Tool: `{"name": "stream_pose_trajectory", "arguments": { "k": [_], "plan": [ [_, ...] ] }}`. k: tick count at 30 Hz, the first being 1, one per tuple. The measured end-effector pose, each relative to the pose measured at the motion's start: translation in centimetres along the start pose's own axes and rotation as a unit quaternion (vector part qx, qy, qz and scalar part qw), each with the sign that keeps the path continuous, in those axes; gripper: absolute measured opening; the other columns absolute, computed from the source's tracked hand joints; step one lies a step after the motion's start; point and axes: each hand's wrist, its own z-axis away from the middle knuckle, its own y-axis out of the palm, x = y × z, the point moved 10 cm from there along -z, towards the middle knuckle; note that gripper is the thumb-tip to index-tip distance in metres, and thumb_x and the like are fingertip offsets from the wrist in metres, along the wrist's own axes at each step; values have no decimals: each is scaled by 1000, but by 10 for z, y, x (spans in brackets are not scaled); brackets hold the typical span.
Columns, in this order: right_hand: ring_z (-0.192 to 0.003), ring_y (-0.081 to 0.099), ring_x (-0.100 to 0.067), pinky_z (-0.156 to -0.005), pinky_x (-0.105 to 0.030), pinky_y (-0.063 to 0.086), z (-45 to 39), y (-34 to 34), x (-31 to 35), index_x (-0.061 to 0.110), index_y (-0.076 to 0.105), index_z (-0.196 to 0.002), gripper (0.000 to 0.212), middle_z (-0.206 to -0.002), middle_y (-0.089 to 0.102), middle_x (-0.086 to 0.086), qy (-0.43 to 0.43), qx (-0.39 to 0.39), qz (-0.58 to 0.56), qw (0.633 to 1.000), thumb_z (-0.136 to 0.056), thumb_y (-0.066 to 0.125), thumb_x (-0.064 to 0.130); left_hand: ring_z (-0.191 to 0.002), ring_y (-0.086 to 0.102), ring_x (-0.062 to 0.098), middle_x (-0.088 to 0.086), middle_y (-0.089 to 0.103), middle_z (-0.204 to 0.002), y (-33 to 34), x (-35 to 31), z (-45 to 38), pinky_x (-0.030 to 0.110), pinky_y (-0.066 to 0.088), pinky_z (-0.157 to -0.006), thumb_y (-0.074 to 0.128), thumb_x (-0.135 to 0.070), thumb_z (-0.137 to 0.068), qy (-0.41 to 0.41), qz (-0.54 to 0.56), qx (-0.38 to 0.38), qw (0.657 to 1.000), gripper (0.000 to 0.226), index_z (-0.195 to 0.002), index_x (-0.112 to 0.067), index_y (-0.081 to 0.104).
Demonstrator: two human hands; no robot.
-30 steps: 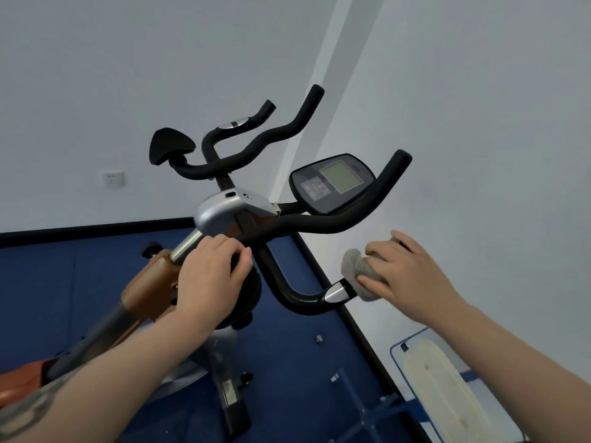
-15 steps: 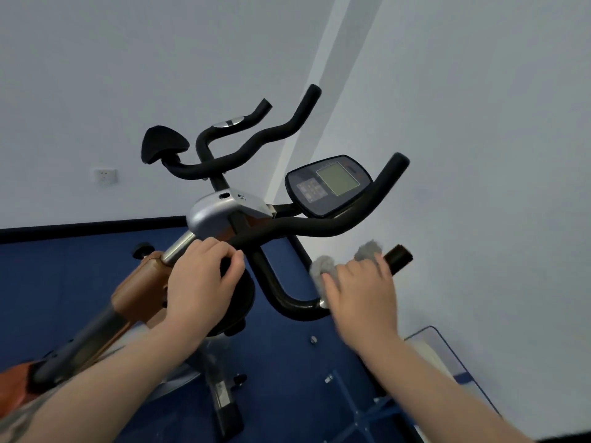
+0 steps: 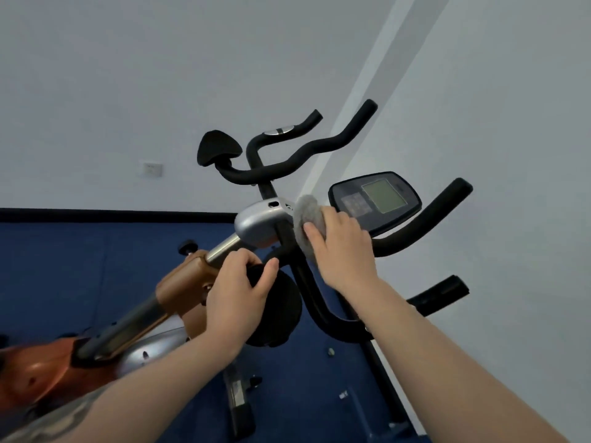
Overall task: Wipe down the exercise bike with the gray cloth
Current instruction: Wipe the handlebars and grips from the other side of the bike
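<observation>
The gray cloth point(image 3: 308, 220) is bunched under the right hand point(image 3: 340, 247), whose fingers curl over it and press it against the black handlebar stem of the exercise bike point(image 3: 192, 282), just right of the silver housing point(image 3: 260, 223) at the top of the post. Most of the cloth pokes out above and to the left of the fingertips, touching the edge of the housing; the rest is hidden beneath the palm. So the right grip is closed on the cloth, at the centre of the handlebar cluster, just below and left of the console point(image 3: 375, 199).

The left hand point(image 3: 238, 289) sits lower and to the left, well apart from the cloth. Its fingers and thumb wrap round a black padded part point(image 3: 275, 310) just under the silver housing, a closed grip on the bike itself, close beside the chrome tube that enters the copper-brown frame.

Outward from the hands, black foam handlebars point(image 3: 415, 231) sweep up to the right past the console, and a lower bar end sticks out at the right. A second set of handlebars point(image 3: 307, 151) and a black pad stand farther back. Below lies a dark blue floor point(image 3: 80, 270) with a black skirting line, meeting pale walls; a wall socket point(image 3: 152, 169) sits on the left wall.
</observation>
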Motion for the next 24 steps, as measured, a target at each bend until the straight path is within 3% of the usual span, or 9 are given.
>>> {"name": "stream_pose_trajectory", "arguments": {
  "k": [3, 5, 10, 14, 17, 19, 22, 24],
  "plan": [
    [-109, 45, -27, -95, -42, 29, -20, 32, 21, 19, 62, -117, 50, -117, 59, -5, -10, 58, 201, 978, -101, 23, 47, -77, 54, 0, -10, 55, -75, 3, -2, -1, 21, 34, -56, 51, -56, -88, 2, -13, 12, 1000, 23, -76, -37, 43],
    [-111, 45, -28, -101, -44, 25, -30, 42, 27, 17, 66, -112, 52, -115, 61, -7, -10, 82, 207, 975, -100, 22, 43, -76, 54, 1, -10, 55, -75, 5, 0, -1, 21, 35, -56, 50, -56, -89, -4, -14, 19, 1000, 23, -77, -37, 44],
    [-104, 52, -25, -90, -40, 34, -27, 41, 25, 20, 63, -105, 44, -107, 62, -3, -98, 143, 178, 969, -101, 26, 42, -73, 54, 4, -9, 54, -73, 6, 0, -2, 21, 35, -56, 51, -55, -89, -1, -23, 31, 999, 24, -75, -38, 43],
    [-99, 53, -20, -88, -34, 36, -14, 26, 26, 19, 63, -97, 35, -99, 59, 3, -144, 125, 102, 976, -102, 36, 41, -77, 53, 3, -11, 53, -74, 5, -2, -4, 18, 33, -57, 52, -55, -88, 5, -33, 32, 999, 24, -75, -38, 42],
    [-109, 55, -14, -96, -31, 40, 12, 5, 19, 15, 68, -111, 26, -114, 64, 6, -141, 63, -39, 987, -98, 52, 30, -76, 54, 2, -11, 53, -73, 5, -1, -5, 19, 34, -56, 50, -58, -87, 1, -35, 35, 999, 24, -75, -38, 42],
    [-106, 56, -4, -91, -22, 43, 35, -5, 0, 18, 69, -108, 22, -113, 66, 10, -82, 37, -134, 987, -98, 52, 28, -76, 54, 2, -11, 54, -73, 4, 0, -4, 18, 33, -56, 50, -59, -87, -3, -36, 30, 999, 25, -75, -39, 42],
    [-74, 58, 3, -61, -13, 41, 72, -10, -36, 25, 59, -79, 24, -73, 63, 16, 67, 11, -256, 964, -99, 50, 34, -75, 54, 1, -12, 54, -74, 2, -3, -3, 20, 36, -56, 51, -58, -87, -2, -36, 20, 999, 23, -76, -38, 44],
    [-73, 61, 3, -61, -10, 43, 93, -14, -47, 28, 60, -78, 23, -74, 66, 18, 119, -7, -353, 928, -99, 50, 32, -76, 53, 0, -13, 54, -79, -1, -8, -3, 24, 41, -62, 54, -53, -89, 4, -39, 16, 999, 19, -80, -38, 46]
  ]
}}
